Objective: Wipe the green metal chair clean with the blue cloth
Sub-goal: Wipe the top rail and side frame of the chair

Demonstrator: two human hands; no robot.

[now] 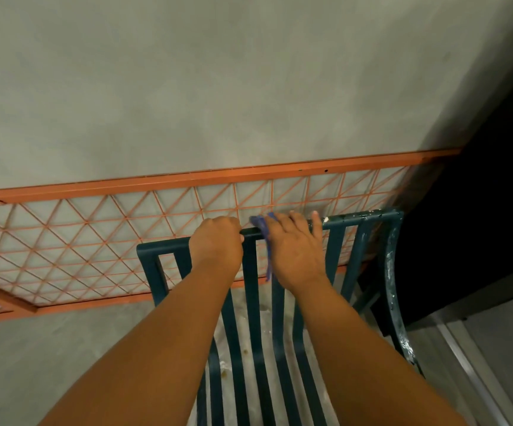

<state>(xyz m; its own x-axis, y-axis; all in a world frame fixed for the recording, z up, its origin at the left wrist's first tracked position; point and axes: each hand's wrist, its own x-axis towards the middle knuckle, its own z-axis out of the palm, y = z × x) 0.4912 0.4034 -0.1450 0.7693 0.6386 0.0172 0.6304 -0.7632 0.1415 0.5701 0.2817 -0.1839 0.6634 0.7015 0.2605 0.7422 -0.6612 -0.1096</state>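
1. One view only, from a camera worn on the person's head; no second view to share the scene with.
2. It looks forward and steeply down, over both forearms, which enter from the bottom edge and run up to mid-frame.
3. Close range: the left hand [216,241] and right hand [295,247] sit near frame centre on the top rail of the green chair [391,272]; the chair back and slats fill the lower middle.
4. Wide-angle lens: straight edges bow, as seen in the orange grid frame [206,176] against the grey wall [218,87] beyond the chair.
5. The right edge falls into dark shadow; detail there cannot be read.
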